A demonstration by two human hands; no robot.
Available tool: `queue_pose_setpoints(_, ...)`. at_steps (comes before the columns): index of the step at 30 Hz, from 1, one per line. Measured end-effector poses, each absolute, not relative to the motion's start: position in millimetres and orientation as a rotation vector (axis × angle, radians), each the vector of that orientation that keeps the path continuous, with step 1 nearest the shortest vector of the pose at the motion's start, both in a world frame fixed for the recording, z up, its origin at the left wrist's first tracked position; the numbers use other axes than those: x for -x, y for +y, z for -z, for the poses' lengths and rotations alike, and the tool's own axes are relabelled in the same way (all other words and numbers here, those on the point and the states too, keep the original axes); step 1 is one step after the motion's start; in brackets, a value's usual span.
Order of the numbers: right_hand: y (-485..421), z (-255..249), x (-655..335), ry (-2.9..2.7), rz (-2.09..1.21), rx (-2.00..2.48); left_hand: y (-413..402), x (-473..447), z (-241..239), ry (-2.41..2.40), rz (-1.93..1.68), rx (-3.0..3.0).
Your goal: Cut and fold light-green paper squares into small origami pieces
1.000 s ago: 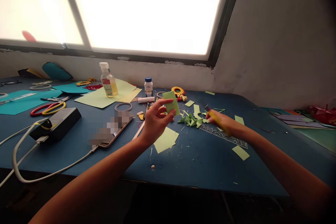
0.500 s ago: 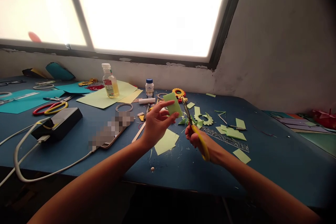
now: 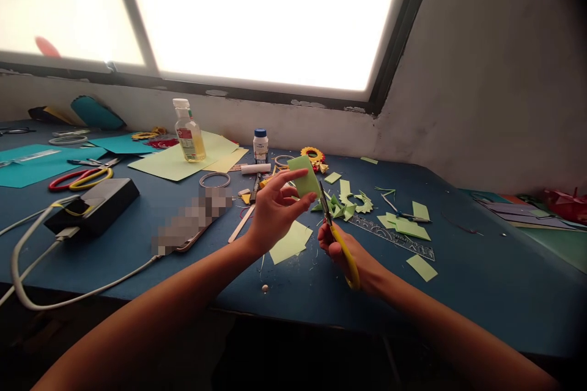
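Observation:
Pinched in my left hand (image 3: 274, 211) is a small piece of light green paper (image 3: 305, 178), held up above the table. My right hand (image 3: 342, 250) grips yellow-handled scissors (image 3: 349, 256), whose blades point upward beside the paper's right edge. Whether the blades touch the paper I cannot tell. Beneath my hands lies a larger sheet of pale green paper (image 3: 291, 243). Behind the scissors are folded green paper pieces (image 3: 337, 208) and a green paper ring with a jagged edge (image 3: 364, 203). A clear stencil ruler (image 3: 392, 238) lies to the right.
Green rectangles (image 3: 408, 229) lie at right near a pen-like tool (image 3: 410, 216). A bottle of yellowish liquid (image 3: 189, 137) and a blue-capped white bottle (image 3: 260, 146) stand at the back. At left are a phone (image 3: 195, 238), a black power block (image 3: 94, 208) with cables, and more scissors (image 3: 85, 179).
The scissor blades and the green paper are closer together now. The view has shifted slightly, so the table appears a little higher. Both hands keep their hold.

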State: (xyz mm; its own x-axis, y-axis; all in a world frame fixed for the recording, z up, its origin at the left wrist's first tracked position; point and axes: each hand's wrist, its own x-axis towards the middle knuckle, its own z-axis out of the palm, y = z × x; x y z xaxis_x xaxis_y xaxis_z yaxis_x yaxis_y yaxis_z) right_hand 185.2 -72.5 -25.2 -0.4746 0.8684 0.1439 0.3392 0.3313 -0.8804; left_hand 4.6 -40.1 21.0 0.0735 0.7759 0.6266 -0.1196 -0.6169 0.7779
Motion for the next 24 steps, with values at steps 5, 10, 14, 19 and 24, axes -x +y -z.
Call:
queue_pose_setpoints(5,-72.1,27.8,-185.8,-1.972,-1.084,1.058,-40.1,-5.2,-20.4,0.681,-1.636,-1.655)
queue_pose_setpoints(10,-73.1,27.8,-184.7,-1.957,-1.086,1.050,-39.0,-5.6,-19.8,0.685,-1.657,-1.645)
queue_pose_setpoints(14,-73.8,26.5,-184.0,-1.954,-1.090,1.059,-38.8,-6.4,-20.1,0.693,-1.645,-1.641)
queue_pose_setpoints(19,-74.6,26.0,-184.0,-1.950,-1.118,1.049,-39.4,-8.0,-19.8,0.705,-1.633,-1.651)
queue_pose_setpoints(24,-75.1,25.6,-184.0,-1.935,-1.134,1.045,-40.4,-8.7,-19.0,0.669,-1.619,-1.681)
